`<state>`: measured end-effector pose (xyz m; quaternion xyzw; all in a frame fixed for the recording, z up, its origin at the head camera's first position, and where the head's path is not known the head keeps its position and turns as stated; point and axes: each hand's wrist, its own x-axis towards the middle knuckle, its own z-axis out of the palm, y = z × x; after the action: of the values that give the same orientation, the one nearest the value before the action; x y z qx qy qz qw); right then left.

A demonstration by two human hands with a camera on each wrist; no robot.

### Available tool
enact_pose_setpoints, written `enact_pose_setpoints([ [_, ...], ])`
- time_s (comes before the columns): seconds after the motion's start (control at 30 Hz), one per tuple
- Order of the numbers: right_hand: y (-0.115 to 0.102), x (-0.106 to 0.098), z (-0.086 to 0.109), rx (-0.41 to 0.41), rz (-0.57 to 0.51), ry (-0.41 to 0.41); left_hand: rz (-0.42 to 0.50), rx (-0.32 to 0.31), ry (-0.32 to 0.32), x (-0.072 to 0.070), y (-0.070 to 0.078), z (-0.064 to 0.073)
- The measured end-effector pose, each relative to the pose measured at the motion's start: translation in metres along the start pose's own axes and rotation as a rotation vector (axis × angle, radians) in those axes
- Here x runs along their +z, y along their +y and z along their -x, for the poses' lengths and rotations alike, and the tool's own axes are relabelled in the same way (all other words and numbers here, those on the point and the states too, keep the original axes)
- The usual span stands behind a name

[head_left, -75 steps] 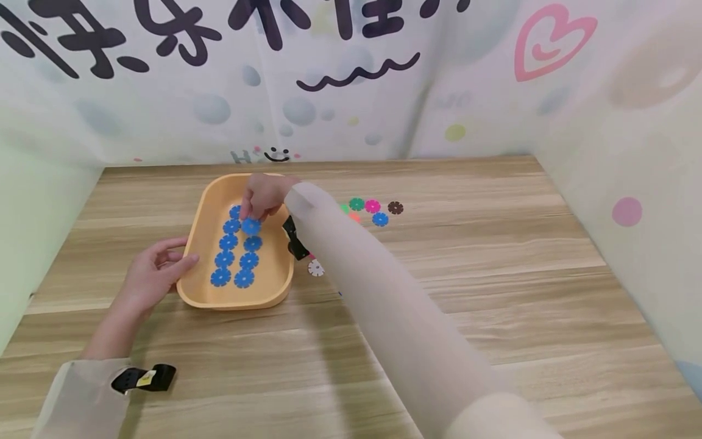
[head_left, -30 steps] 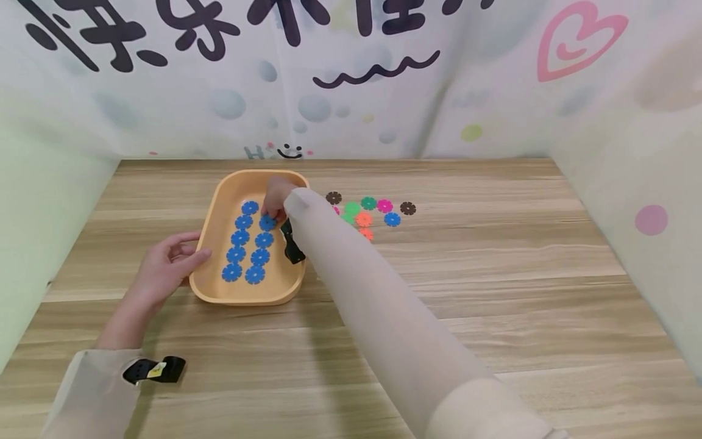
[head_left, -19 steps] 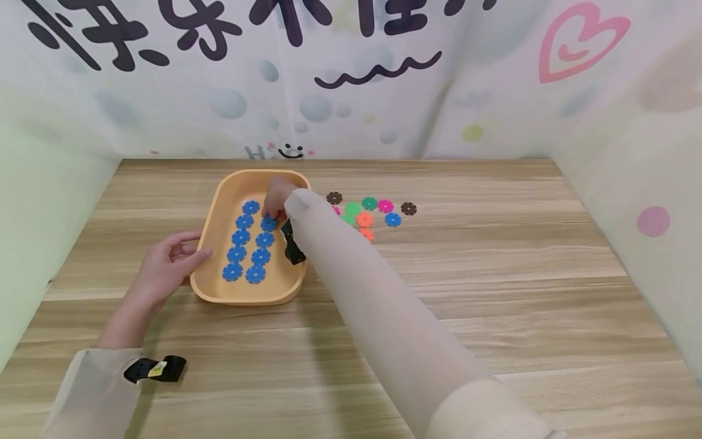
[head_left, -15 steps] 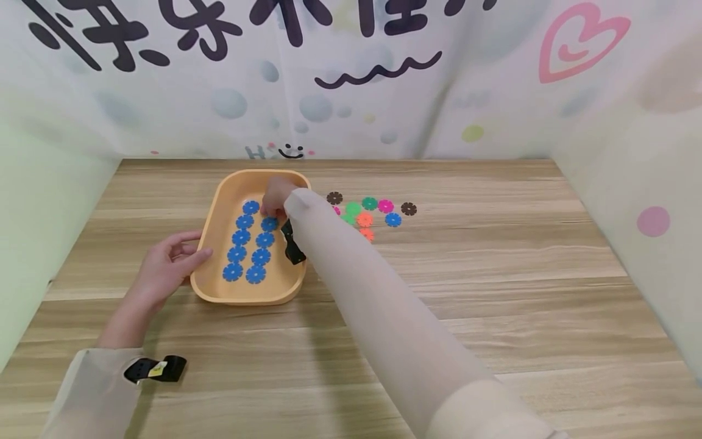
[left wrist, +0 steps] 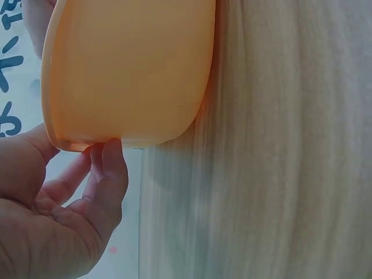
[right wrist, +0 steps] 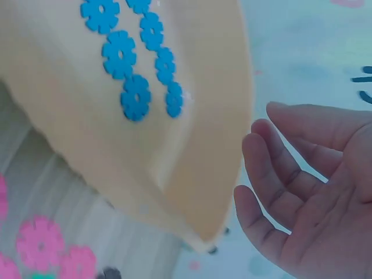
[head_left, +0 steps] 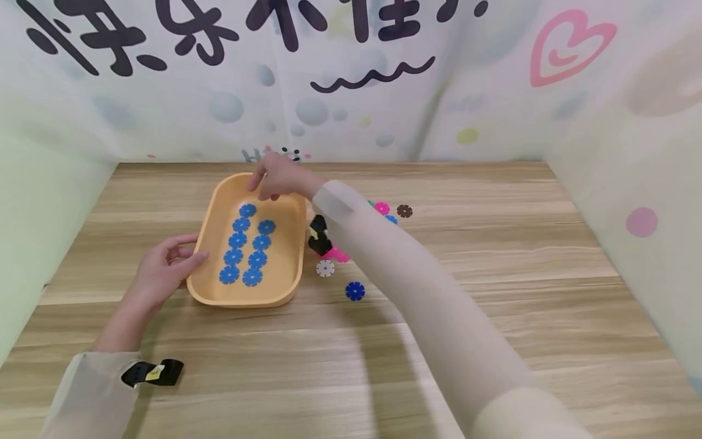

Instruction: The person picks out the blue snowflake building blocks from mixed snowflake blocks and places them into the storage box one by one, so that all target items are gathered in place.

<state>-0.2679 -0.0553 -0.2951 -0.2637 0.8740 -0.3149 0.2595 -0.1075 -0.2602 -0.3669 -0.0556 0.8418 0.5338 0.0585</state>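
My left hand grips the left rim of an orange-yellow plastic tray, thumb over the edge. From the left wrist view, its fingertips press the outside wall. Two rows of blue snowflake-shaped building discs lie flat inside: the left row reaches farther back than the right row. Over the tray's far rim hovers my right hand, its fingers loosely bent. Seen from the right wrist, that hand holds nothing and stays apart from the discs.
Right of the tray lie loose discs: a white disc, a dark blue disc, a brown disc and several pink ones. My right sleeve covers part of them. A printed backdrop stands behind the wooden table.
The right hand placed a blue disc at the far end of the right row, let go, and has lifted up and back. The left hand still grips the tray.
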Motion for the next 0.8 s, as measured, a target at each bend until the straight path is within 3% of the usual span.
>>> enact_pose_setpoints([
  [0.13, 0.012, -0.012, 0.017, -0.057, 0.000, -0.003, -0.016, -0.006, -0.004, 0.001, 0.001, 0.000],
  [0.37, 0.049, -0.026, 0.051, -0.060, -0.044, 0.026, -0.038, -0.014, -0.002, 0.001, 0.002, 0.000],
  [0.5, 0.077, -0.029, 0.065, -0.035, -0.077, 0.030, -0.046, -0.015, -0.003, 0.002, 0.001, -0.001],
  [0.8, 0.140, -0.030, 0.090, 0.085, -0.038, 0.111, -0.046, -0.020, -0.009, 0.003, -0.001, -0.001],
])
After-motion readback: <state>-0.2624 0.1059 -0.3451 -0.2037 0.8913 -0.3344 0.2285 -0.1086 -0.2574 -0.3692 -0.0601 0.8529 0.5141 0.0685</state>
